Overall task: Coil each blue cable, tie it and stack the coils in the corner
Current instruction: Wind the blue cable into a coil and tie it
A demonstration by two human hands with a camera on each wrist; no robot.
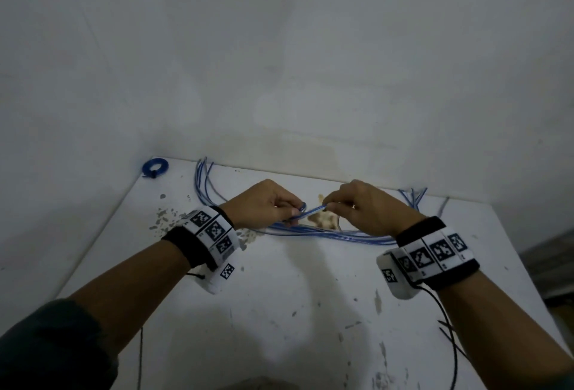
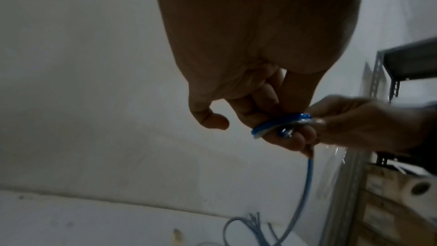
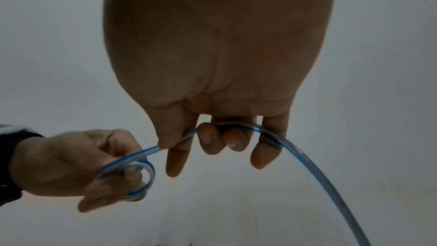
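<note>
Place: a bare storeroom or workshop corner, dimly lit.
Walls: plain whitewashed plaster walls (image 1: 279, 47), stained and patchy, meeting in a corner.
Work surface: a white painted table (image 1: 279, 296) with chipped, flaking paint, pushed into that corner.
Storage: a grey slotted-angle metal shelving rack (image 2: 387, 74) beside the table, with a rough wooden crate (image 2: 397, 209) below it.
Stock: loose blue plastic-sheathed cables (image 1: 310, 231) lying across the table, and one finished blue coil (image 1: 154, 166) in the corner.

Blue cable (image 1: 306, 213) mid-coil; tied coil (image 1: 155, 167) in corner
</note>
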